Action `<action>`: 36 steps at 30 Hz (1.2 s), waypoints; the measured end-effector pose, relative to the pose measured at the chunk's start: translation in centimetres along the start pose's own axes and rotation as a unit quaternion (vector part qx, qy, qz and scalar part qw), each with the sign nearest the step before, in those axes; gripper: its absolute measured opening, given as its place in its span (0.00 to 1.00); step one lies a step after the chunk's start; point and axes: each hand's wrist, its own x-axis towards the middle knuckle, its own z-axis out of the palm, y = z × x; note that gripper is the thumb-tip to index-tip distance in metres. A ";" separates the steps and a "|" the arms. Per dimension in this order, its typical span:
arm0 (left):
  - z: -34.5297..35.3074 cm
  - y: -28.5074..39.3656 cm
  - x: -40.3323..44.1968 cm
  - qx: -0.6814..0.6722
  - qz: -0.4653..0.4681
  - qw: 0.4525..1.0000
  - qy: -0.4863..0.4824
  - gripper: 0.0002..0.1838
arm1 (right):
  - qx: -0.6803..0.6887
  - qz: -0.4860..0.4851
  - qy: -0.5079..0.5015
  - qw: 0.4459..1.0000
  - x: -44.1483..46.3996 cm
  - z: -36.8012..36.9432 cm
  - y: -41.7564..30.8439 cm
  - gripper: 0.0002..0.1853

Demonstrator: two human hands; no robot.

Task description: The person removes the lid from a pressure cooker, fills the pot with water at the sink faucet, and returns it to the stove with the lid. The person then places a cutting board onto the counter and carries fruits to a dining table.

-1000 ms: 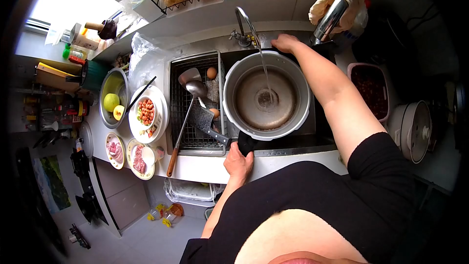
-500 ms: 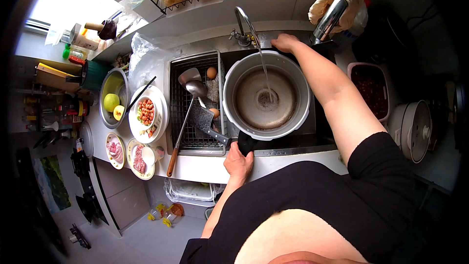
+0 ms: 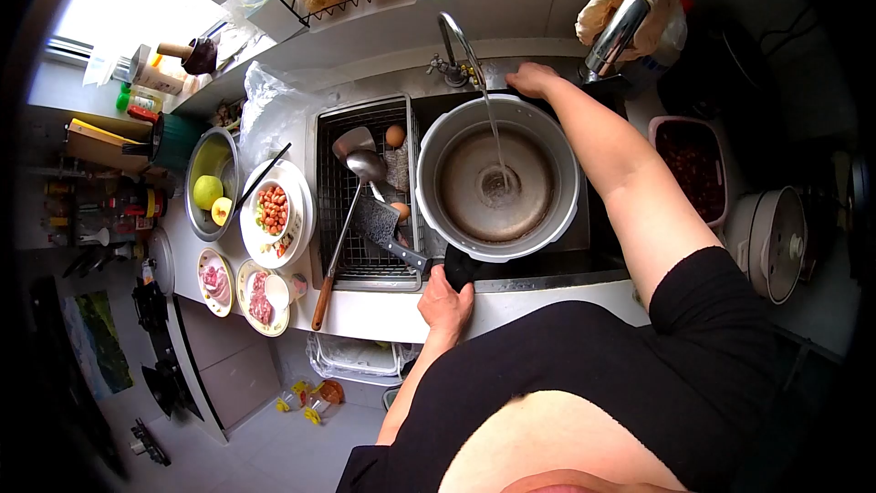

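Note:
A large grey metal pot (image 3: pixel 436 210) stands in the sink with water running into it from the faucet (image 3: pixel 447 32). At the pot's near side, my left hand (image 3: pixel 445 304) closes around its black handle (image 3: pixel 464 265). My right hand (image 3: pixel 534 80) is curled at the far rim, beside the faucet base; the part it grips is mostly hidden. Left of the pot, a cleaver (image 3: pixel 379 224) lies across a wire rack (image 3: pixel 365 278), its handle end close to my left fingers. A spatula (image 3: pixel 354 141), a ladle (image 3: pixel 367 164) and eggs (image 3: pixel 395 135) are also on the rack.
Left of the rack are a bowl of peanuts (image 3: pixel 272 210), plates of meat (image 3: pixel 261 299) and a metal bowl (image 3: pixel 196 215) with cut fruit. On the right stand a pink-rimmed tub (image 3: pixel 721 151) and a lidded pot (image 3: pixel 776 246).

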 end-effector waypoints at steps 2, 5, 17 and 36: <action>0.0 0.0 0.0 -0.001 0.003 1.000 0.005 0.27 | 0.001 -0.002 0.001 1.000 0.1 0.1 0.1 0.29; 0.1 0.0 0.0 -0.003 0.002 1.000 0.002 0.27 | -0.002 -0.003 0.002 1.000 0.2 0.1 0.1 0.29; 0.3 -0.3 0.0 -0.006 0.012 1.000 0.010 0.27 | 0.005 -0.002 0.003 1.000 -0.5 -0.2 -0.2 0.28; 0.0 -0.1 0.0 -0.003 0.000 1.000 -0.003 0.28 | 0.006 -0.003 0.011 1.000 -0.6 -0.2 -0.2 0.28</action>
